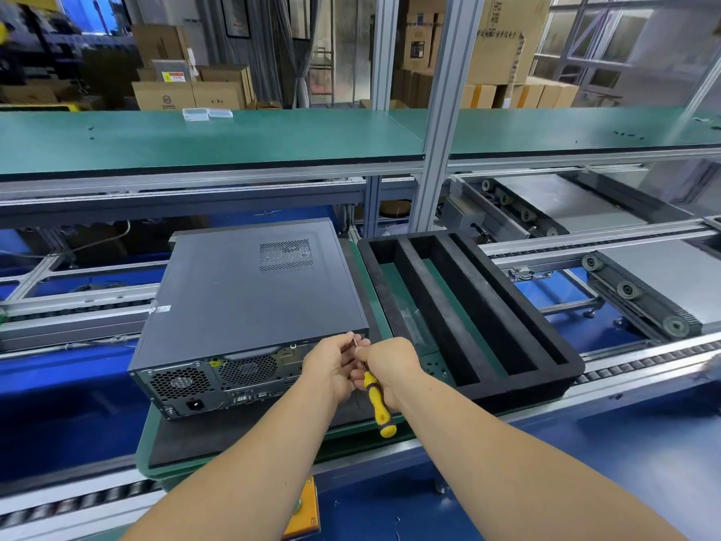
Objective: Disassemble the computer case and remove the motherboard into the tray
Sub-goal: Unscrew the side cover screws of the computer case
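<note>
Working a yellow-handled screwdriver (377,400) at the closed computer case's (249,290) rear upper corner, the right hand (386,365) grips the tool while the left hand (331,365) pinches its shaft. The black foam tray (562,361) sits just beside, motherboard unseen inside. Next, judging by this, the cover screw must come out.

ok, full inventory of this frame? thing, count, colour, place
computer case: 1, dark grey, lying flat on the green pallet, cover on
foam tray: 1, black, slotted, right of the case
screwdriver: 1, yellow-and-black handle, at the case's rear right corner
clear plastic boxes: 2, transparent, on the green upper shelf
cardboard boxes: many, brown, background
conveyor rollers: several, black, right
left hand: 1, fingers at the screwdriver shaft
right hand: 1, grip on the screwdriver
</note>
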